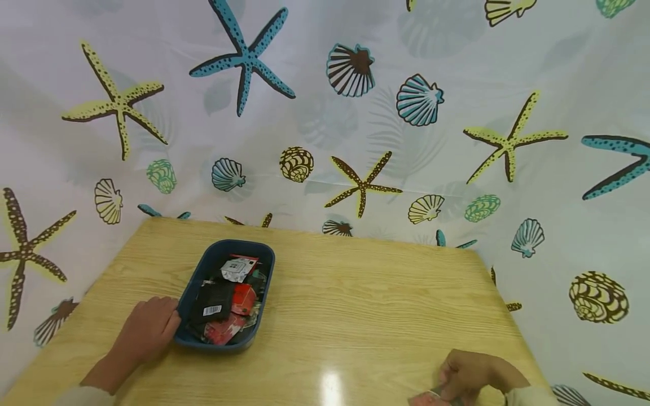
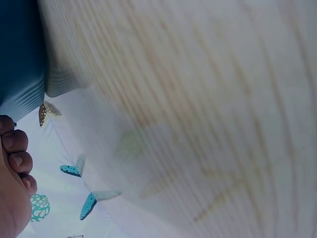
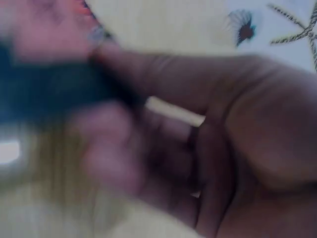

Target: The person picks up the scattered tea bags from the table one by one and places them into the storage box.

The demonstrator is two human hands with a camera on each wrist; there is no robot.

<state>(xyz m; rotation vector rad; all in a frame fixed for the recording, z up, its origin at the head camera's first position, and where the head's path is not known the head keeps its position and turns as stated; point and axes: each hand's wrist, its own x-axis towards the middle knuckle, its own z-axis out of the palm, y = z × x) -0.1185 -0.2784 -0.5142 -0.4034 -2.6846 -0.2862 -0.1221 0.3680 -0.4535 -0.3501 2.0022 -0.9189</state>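
My left hand (image 1: 149,327) lies at the left side of a dark blue bin (image 1: 269,265), thumb side against it. In the left wrist view its fingers (image 2: 20,161) are loosely curled at the bin's edge. Small flat packets fill the bin: a black one with a barcode (image 1: 215,299), a red one (image 1: 244,299) and a white one (image 1: 237,269) among several. At the front right my right hand (image 1: 462,375) pinches a red and dark packet (image 1: 429,399) between thumb and fingers. That packet is blurred in the right wrist view and cut off by the frame's edge in the head view.
The light wooden table (image 1: 365,293) runs back to a white curtain (image 1: 304,124) printed with starfish and shells, which also hangs along both sides. The bin stands left of the middle. A bright glare spot shows near the front edge.
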